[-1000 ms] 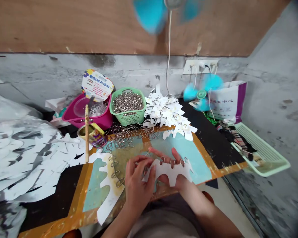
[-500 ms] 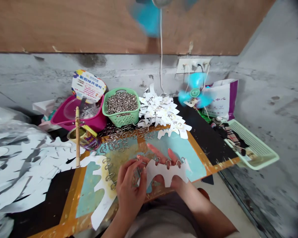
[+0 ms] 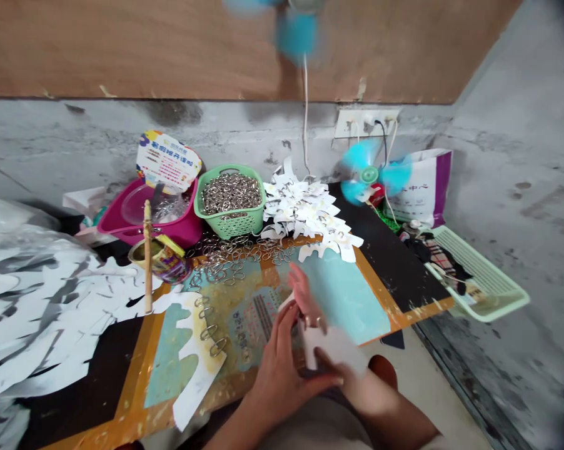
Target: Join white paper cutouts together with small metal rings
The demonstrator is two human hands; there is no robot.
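A white card cutout (image 3: 333, 348) sits over the desk's (image 3: 404, 269) near edge, a metal ring (image 3: 315, 322) at its top. Left hand (image 3: 282, 369): fingers curl toward its lower edge. Right hand (image 3: 361, 390): blurred, I cannot tell. Looks light, bendy; I'd hold the solid middle.

In front of you, a sheet of plywood (image 3: 122, 44) is fixed above a stained, bare concrete wall (image 3: 75, 122), which turns a corner into more grey concrete (image 3: 511, 94) on your right. A white socket plate (image 3: 366, 123) sits on the wall, with cords running down from it. A turquoise fan (image 3: 296, 34) spins, blurred, overhead, and a second turquoise fan (image 3: 369, 175) spins lower down beside a white-and-purple bag (image 3: 425, 187). The table's black top (image 3: 394, 262) ends near a pale floor (image 3: 432, 394).
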